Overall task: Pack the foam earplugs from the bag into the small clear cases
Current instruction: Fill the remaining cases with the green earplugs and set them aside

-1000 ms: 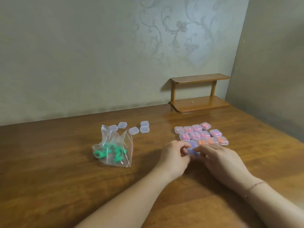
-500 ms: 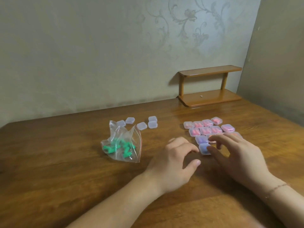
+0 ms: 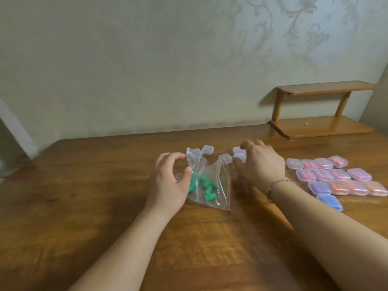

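A clear zip bag [image 3: 212,181] with green foam earplugs [image 3: 204,185] inside lies on the wooden table [image 3: 84,206]. My left hand [image 3: 168,181] rests at the bag's left side, fingers curled and apart, thumb touching the plastic. Behind the bag lie several empty clear cases [image 3: 207,149]. My right hand [image 3: 260,162] reaches over two of them, fingers curved around one empty case [image 3: 239,156]; a firm grip does not show. On the right, filled cases [image 3: 336,177] with pink, orange and purple earplugs sit in rows.
A small two-tier wooden shelf [image 3: 321,124] stands against the wall at the table's back right. The table's left edge shows at the far left. A bracelet circles my right wrist.
Both hands have left the purple case at the filled rows and moved left. The left hand now touches the bag; the right hand has reached the empty cases. The view has turned left.
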